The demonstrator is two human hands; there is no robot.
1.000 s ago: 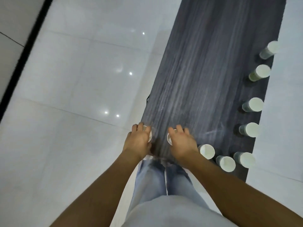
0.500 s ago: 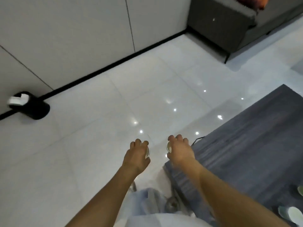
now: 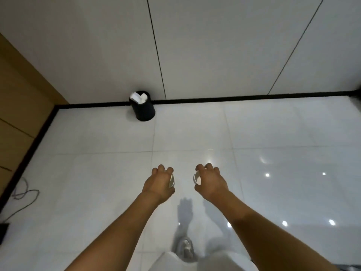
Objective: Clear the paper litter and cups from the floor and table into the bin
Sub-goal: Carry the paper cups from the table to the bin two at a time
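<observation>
Cups are what you are carrying, one in each hand, held out ahead of you above the white tiled floor point(image 3: 273, 133). Your left hand point(image 3: 158, 184) curls its fingers round a white paper cup point(image 3: 171, 181), only the rim and a sliver of wall showing past the knuckles. Your right hand point(image 3: 212, 182) wraps a second cup point(image 3: 197, 178) the same way, mouth turned inward toward the other hand. Gripping from above with the palms down probably makes sense here: it leaves you free to let go straight into the opening.

The black bin point(image 3: 143, 108) stands on the floor against the black skirting point(image 3: 234, 98) at the foot of the wall, near the floor's far left corner, well apart from your hands. White paper point(image 3: 138, 97) already pokes above its rim, so space inside looks tight; you may need to drop the cups to one side of that pile.

A loose cable point(image 3: 23, 194) trails along the floor's left edge, clear of your line to the bin.
</observation>
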